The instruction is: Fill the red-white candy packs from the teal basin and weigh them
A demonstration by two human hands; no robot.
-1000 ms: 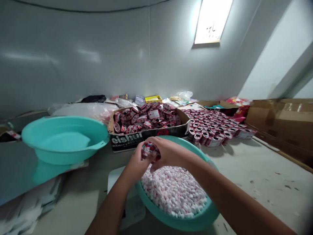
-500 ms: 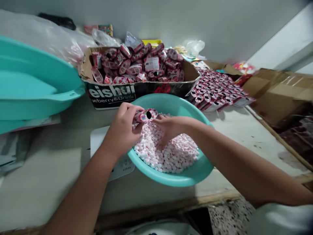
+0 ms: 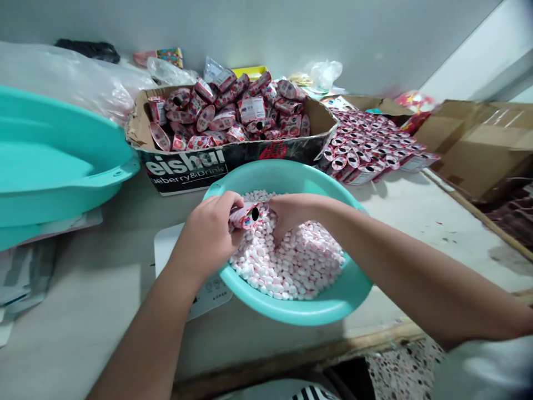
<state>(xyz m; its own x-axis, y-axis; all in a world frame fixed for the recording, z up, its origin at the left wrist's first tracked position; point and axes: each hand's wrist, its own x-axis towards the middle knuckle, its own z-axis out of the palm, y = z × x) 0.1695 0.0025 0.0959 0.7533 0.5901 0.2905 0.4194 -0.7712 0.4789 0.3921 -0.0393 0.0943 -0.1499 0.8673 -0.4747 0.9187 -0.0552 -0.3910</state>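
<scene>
In the head view, my left hand [image 3: 214,230] is closed around a small pink-and-red printed packet [image 3: 244,218]. A dark oval mark or opening on the packet's end faces me. The packet is over the left side of a turquoise plastic basin [image 3: 291,316]. Inside the basin lies a heap of small white and pale pink candies [image 3: 287,272]. My right hand [image 3: 291,214] reaches in from the right, just beside the packet's end, with its fingers down among the candies. Those fingertips are hidden, so whether they grip any candies does not show.
Behind the basin stands a cardboard box [image 3: 245,153] full of similar packets. More packets [image 3: 370,144] stand in rows at the right. A flat white device [image 3: 212,300] lies partly under the basin. Larger turquoise tubs [image 3: 62,183] are at the left, an open carton [image 3: 470,150] far right.
My left hand and the packet sit slightly lower, with the packet's end tilted differently. The right hand stays in the candies beside it. The whole view has shifted a little.
</scene>
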